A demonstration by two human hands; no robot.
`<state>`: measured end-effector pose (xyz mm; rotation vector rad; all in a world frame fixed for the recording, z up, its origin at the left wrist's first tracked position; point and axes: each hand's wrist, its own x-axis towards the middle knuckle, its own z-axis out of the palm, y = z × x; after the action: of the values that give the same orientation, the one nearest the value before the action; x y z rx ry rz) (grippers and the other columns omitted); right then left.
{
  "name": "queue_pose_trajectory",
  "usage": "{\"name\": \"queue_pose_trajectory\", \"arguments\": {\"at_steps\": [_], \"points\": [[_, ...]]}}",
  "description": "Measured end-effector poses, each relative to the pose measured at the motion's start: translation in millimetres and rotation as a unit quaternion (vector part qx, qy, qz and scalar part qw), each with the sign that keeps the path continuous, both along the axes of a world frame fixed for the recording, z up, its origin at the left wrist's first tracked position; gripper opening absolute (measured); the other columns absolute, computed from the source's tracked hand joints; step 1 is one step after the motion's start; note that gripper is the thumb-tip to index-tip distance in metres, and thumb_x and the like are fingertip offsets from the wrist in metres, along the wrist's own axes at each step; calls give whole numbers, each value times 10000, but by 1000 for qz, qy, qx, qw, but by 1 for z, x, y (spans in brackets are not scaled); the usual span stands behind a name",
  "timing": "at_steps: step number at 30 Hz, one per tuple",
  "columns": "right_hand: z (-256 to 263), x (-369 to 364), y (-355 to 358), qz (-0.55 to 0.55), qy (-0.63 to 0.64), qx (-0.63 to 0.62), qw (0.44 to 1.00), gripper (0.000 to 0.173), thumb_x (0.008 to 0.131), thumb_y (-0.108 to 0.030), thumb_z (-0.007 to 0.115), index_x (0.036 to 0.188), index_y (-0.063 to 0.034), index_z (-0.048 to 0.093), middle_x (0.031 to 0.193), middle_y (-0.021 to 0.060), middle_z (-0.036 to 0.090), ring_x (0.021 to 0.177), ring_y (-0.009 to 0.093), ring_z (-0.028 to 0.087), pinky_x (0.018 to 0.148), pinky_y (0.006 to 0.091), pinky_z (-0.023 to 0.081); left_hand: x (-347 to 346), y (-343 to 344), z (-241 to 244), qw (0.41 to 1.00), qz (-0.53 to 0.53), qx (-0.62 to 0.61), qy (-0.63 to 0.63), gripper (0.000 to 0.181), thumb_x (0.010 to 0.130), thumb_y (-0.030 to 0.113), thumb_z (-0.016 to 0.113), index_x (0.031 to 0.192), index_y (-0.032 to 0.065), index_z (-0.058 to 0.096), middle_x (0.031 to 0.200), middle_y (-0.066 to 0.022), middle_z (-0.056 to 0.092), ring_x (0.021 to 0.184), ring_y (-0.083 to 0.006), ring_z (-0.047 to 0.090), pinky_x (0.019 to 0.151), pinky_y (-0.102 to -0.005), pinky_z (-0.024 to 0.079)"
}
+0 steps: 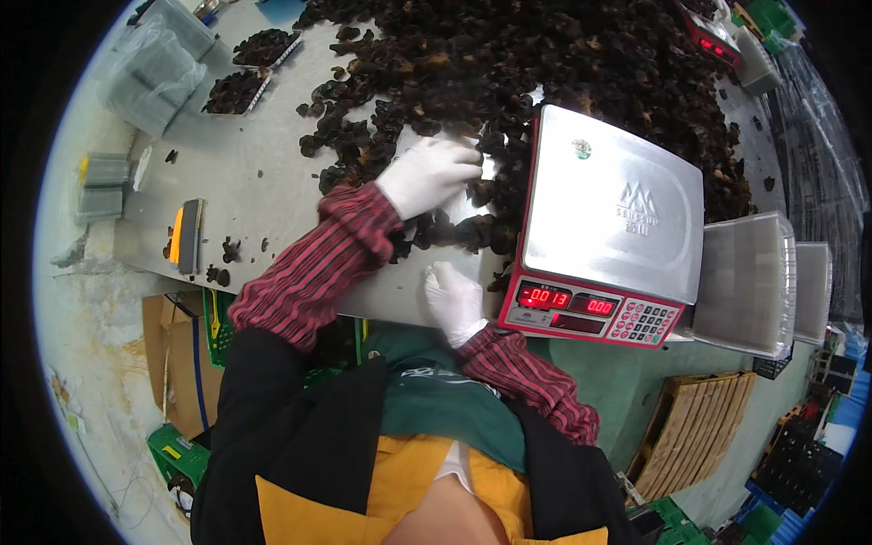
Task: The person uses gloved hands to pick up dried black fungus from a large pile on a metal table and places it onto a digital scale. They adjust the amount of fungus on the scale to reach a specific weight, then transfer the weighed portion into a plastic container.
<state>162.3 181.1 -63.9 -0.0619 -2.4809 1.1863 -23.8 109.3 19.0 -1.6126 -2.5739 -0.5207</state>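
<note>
My left hand (430, 177), in a white glove, reaches over loose pieces of dark wood ear mushroom (453, 231) on the metal table (286, 150). Its fingertips are beside a few pieces; whether they grip one is hidden. My right hand (455, 301), also gloved in white, is near the table's front edge with its fingers curled. Its palm side is out of sight, so I cannot tell if anything is in it. To the right stands a red Senssun digital scale (613, 204) with a bare steel platform and lit red digits. Behind both hands spreads a big mushroom heap (504, 54).
Two filled trays (235, 92) sit at the back left, near stacked clear plastic containers (146, 82). An orange-and-grey tool (187, 237) lies at left. Clear tubs (742, 279) are stacked right of the scale. A second scale (712, 41) is at far right. A wooden pallet (691, 429) is below.
</note>
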Motion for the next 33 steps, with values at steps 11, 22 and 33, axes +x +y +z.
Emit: {"name": "queue_pose_trajectory", "arguments": {"at_steps": [11, 22, 33], "points": [[2, 1, -1, 2, -34, -34, 999, 94, 865, -165, 626, 849, -80, 588, 720, 164, 618, 660, 359, 624, 582, 418, 503, 2, -30, 19, 988, 54, 116, -81, 270, 745, 153, 697, 1013, 123, 688, 1004, -72, 669, 1154, -194, 548, 1133, -496, 213], [1, 1, -1, 12, -27, -4, 1000, 58, 857, -117, 615, 821, -89, 579, 696, 140, 615, 625, 315, 631, 554, 390, 501, 107, -315, 39, 834, 474, -211, -187, 342, 758, 137, 683, 1086, 43, 660, 994, -141, 675, 909, -296, 642, 836, -344, 499], [-2, 0, 0, 6, -6, 10, 1000, 120, 873, -173, 606, 820, -88, 539, 676, 133, 608, 610, 334, 616, 534, 421, 490, 23, -46, 7, 997, 71, -13, 3, 528, 794, 301, 697, 1302, 245, 564, 1493, -127, 347, 1392, -370, 269, 1105, -510, 264]]}}
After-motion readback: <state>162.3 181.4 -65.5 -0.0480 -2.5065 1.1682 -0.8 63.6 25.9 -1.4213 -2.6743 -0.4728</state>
